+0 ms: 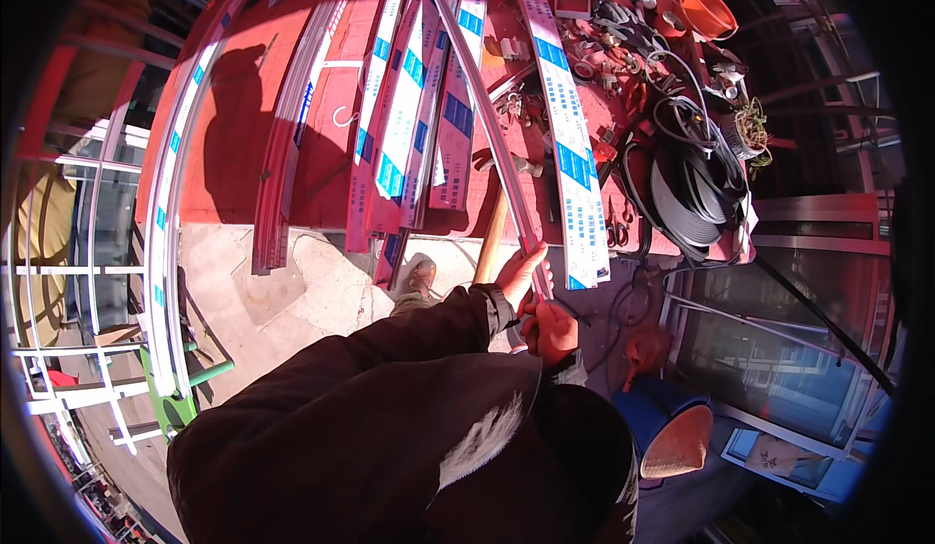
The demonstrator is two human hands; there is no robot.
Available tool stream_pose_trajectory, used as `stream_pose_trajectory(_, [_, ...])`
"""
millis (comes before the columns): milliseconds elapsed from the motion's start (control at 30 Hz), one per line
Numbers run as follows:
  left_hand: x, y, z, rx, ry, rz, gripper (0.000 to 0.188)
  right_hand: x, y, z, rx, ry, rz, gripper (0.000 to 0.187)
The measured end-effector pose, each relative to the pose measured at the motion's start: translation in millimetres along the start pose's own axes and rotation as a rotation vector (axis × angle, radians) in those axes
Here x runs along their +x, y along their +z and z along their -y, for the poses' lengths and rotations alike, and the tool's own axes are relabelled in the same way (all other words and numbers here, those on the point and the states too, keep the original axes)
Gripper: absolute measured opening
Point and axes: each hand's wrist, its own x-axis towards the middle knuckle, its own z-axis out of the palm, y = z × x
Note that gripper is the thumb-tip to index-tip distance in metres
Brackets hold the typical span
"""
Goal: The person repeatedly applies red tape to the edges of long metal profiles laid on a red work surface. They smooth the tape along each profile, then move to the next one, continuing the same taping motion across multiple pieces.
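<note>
A long, narrow profile strip (492,130) slants from the far side of the red table towards me. My left hand (522,277) is closed round its near end, beyond the table's front edge. Just below, my right hand (553,333) is closed beside the strip's end. A thin dark piece shows at its fingers, but I cannot make out what it holds. A hammer with a pale wooden handle (493,236) lies to the left of the strip, its handle jutting over the table edge.
More profiles with blue-and-white protective film (565,135) lie across the red table (321,179). Coiled black rubber strip (693,188), an orange bucket (708,10) and scattered fittings crowd its right side. A framed glass panel (769,349) stands right. A blue bucket (651,415) sits below.
</note>
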Motion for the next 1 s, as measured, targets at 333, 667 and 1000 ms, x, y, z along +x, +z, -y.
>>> stream_pose_trajectory(333, [-8, 16, -7, 0.035, -0.014, -0.055, 0.038, 0, -16, -27, -0.153, -0.185, 0.005, 0.025])
stream_pose_trajectory(667, [-88, 48, -80, 0.229, 0.085, 0.539, 0.027, 20, -67, -40, -0.308, -0.397, -0.037, 0.038])
stream_pose_trajectory(1000, [-80, 7, -98, 0.219, 0.385, 0.584, 0.028, 112, -97, 56, -0.158, -0.226, 0.357, 0.033])
